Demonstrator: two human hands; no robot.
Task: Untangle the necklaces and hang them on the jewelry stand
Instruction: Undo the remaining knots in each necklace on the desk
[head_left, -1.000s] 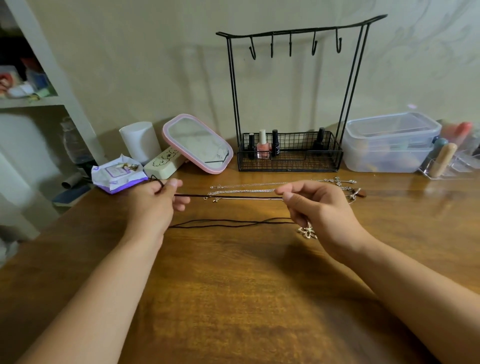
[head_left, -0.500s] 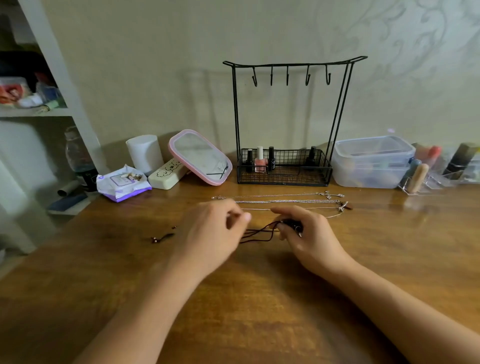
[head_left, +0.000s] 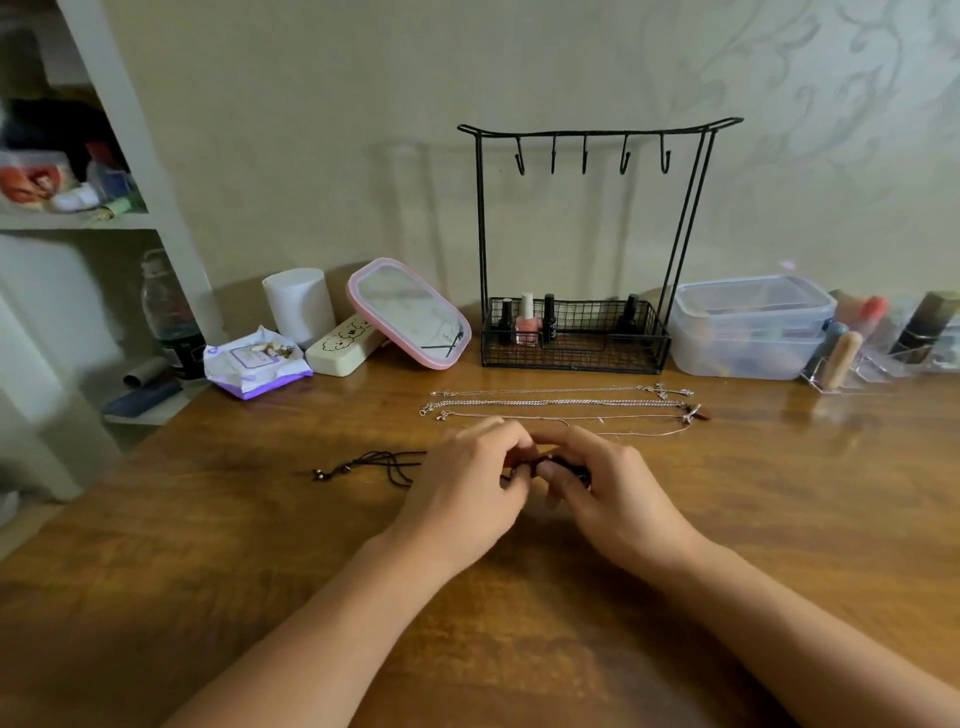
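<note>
On the far tabletop (head_left: 218, 545) sit a pink-rimmed mirror (head_left: 410, 313), white cup (head_left: 300, 307), wipes packet (head_left: 254, 362) and, right, clear plastic box (head_left: 748, 327).

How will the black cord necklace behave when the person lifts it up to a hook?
The black cord necklace will probably hang limp, since its strands lie in loose curves on the table. It seems light. The small beaded ends might swing and catch on the silver chains close by.

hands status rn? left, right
Left hand: fingers pinch the black cord necklace.
Right hand: fingers curled on the same cord's dark middle part.
</note>
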